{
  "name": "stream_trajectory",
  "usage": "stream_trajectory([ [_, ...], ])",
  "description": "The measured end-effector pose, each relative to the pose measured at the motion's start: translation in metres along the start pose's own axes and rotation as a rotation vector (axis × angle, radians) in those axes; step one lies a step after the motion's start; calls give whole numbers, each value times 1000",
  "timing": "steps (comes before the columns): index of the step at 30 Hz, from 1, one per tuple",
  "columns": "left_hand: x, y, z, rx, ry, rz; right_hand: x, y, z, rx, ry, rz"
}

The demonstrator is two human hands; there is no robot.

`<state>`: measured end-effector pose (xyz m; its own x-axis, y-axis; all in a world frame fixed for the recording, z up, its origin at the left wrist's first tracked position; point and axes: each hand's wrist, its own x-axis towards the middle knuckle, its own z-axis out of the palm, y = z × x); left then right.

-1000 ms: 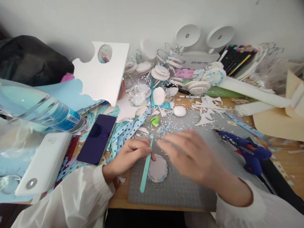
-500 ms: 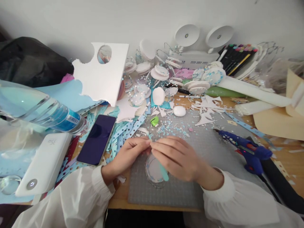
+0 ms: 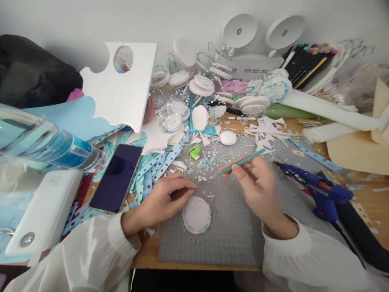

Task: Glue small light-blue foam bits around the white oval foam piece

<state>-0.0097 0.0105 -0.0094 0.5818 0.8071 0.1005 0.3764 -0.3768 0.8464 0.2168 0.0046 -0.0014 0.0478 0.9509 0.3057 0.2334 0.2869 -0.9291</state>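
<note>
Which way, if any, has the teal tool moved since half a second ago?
Yes: the teal tool in the right hand has moved right and farther from the person, judged against the gray cutting mat.

A hand could pass over the bare cutting mat (image 3: 237, 239) between the white disc (image 3: 197, 215) and the right hand (image 3: 258, 188), with the left hand (image 3: 162, 198) blocking leftward, the teal tool (image 3: 243, 161) slanting across beyond, and the glue gun (image 3: 316, 191) barring the right.
</note>
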Motion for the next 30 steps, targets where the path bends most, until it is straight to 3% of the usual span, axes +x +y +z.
stream_trajectory([
  [5,0,-5,-2,49,-83,91,-3,-3,4,122,-114,81],
  [10,1,-5,-2,70,-141,122,-6,-6,5,149,-128,113],
  [17,2,6,-2,-151,-60,9,-13,-13,6,229,-105,152],
  [22,-1,8,0,-395,-75,-101,-18,-13,9,291,-29,166],
  [30,-4,8,2,-371,18,-213,-16,-21,12,217,-50,164],
])
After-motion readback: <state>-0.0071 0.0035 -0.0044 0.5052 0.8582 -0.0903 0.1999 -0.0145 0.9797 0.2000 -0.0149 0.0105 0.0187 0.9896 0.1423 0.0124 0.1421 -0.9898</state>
